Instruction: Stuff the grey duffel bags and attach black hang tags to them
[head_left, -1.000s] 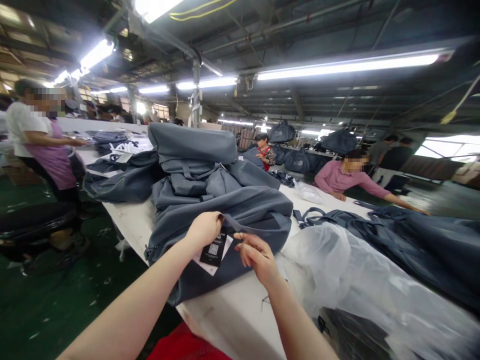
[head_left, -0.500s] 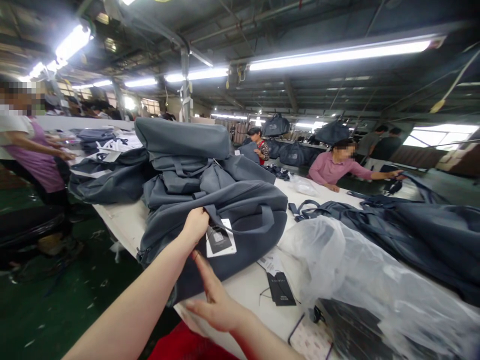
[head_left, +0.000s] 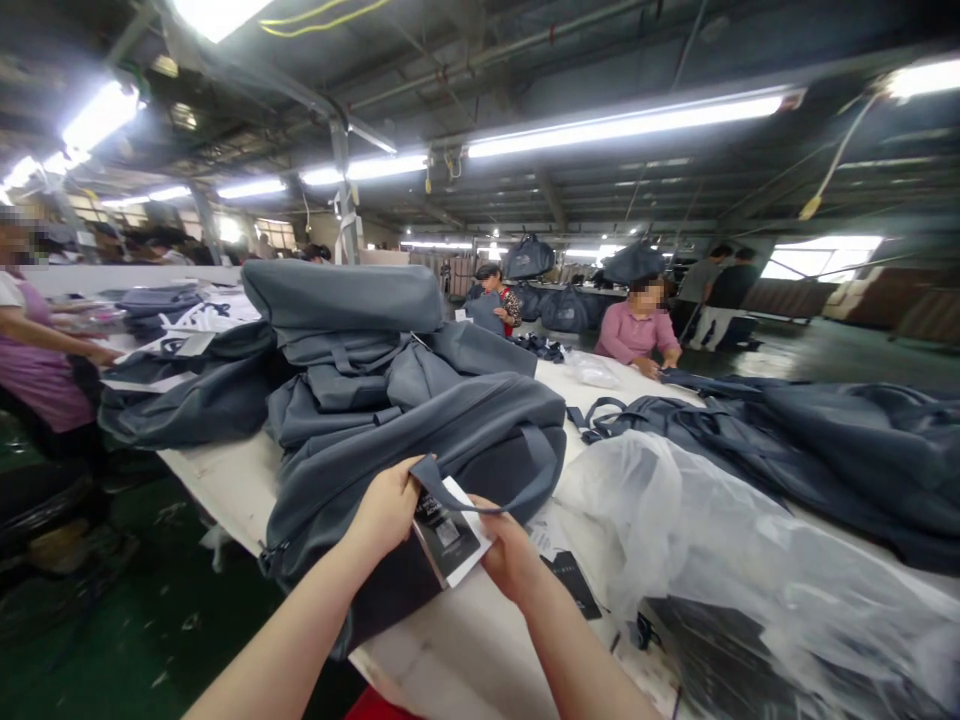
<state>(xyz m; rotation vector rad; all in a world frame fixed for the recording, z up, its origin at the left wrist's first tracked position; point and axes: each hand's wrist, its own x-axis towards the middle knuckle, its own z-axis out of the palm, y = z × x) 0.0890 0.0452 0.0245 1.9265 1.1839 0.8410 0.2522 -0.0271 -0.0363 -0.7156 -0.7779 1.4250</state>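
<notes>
One left hand [head_left: 384, 508], one right hand [head_left: 513, 553], pinching strap [head_left: 540, 464], grey bag [head_left: 457, 420], contents hidden

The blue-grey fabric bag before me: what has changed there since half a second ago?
Your right hand, open and low then, has risen to the looped blue-grey fabric strap and apparently taken hold. Your left hand stays on the strap; the bag stays on the white table.

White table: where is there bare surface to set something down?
One patch of tabletop lies in front of the near bag, left of the black tag; another runs between that bag, the leftmost bag and the tabletop's edge. The right side is crowded with plastic sheeting and bags.
</notes>
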